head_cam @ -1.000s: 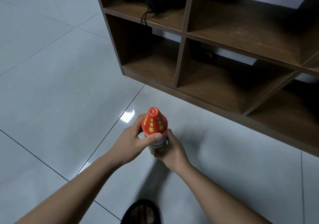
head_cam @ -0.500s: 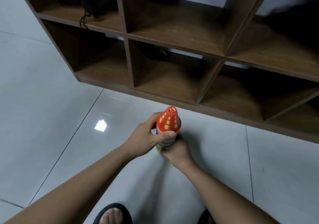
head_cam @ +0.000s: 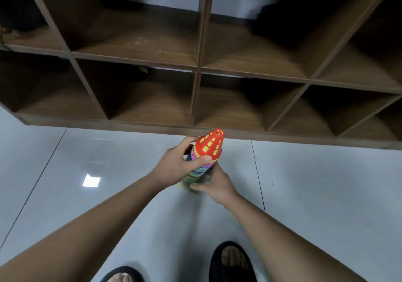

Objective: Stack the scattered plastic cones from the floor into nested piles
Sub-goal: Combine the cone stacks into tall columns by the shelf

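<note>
The fingers of the left hand (head_cam: 176,164) are wrapped round the upper part of a nested pile of cones (head_cam: 199,168), the thumb pressed across the near side just under the top cone and the other fingers curling round the far left side. The fingers of the right hand (head_cam: 214,185) close on the lower end of the same pile from the right and beneath, the thumb lying along its near bottom edge. Both hands are thus shut on the pile, and it is held in the air above the floor, tilted so that its tip leans away and to the right.

The top cone (head_cam: 210,146) is red-orange with rows of small yellow square windows and a small round opening at its tip. Below it the rims of many cones show as thin bands of pink, purple, green, yellow and other colours, packed tight one inside another; the lowest rim looks yellow-green. The bands are somewhat blurred, so how many there are cannot be told.

Both forearms reach in bare from the near edge. Near the bottom edge are two feet in dark open-toed slippers, the left slipper (head_cam: 121,275) partly cut off, the right slipper (head_cam: 232,262) fuller in view.

Under all this lies a pale grey tiled floor (head_cam: 326,194) with thin dark joints and a bright square reflection at the left. Just beyond the pile stands a brown wooden shelf unit (head_cam: 195,71) of open cubbies, its base board on the floor. Its upper right compartment is very dark.
</note>
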